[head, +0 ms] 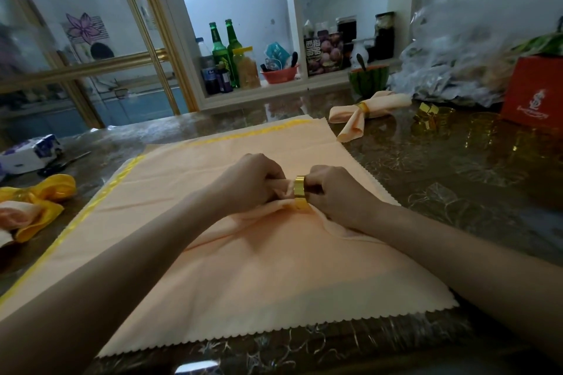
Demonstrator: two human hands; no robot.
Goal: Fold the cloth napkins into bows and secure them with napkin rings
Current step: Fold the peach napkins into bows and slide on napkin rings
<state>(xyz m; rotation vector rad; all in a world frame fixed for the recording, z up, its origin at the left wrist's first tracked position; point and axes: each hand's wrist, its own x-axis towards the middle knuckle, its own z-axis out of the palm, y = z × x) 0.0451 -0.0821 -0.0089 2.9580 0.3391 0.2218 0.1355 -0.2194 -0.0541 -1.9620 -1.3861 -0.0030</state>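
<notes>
Hands meet above the flat napkin (274, 283) on the table (457, 176) — the left hand (253, 184) pinches the gathered napkin (285, 193), and the right hand (330, 193) grips one gold ring (300, 192) at its end. I judge the pleats may slip from the left pinch if the ring drags, leaving an uneven bow. Farther right lies one finished bow (365, 114) with its ring; the spare rings (429, 119) beside it are too blurred to count.

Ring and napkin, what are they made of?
The ring looks like shiny gold metal, because it glints like a mirror, though it could be gold-coated plastic. The napkin looks like soft, matte peach cloth: it creases and bunches where it is gathered.
</notes>
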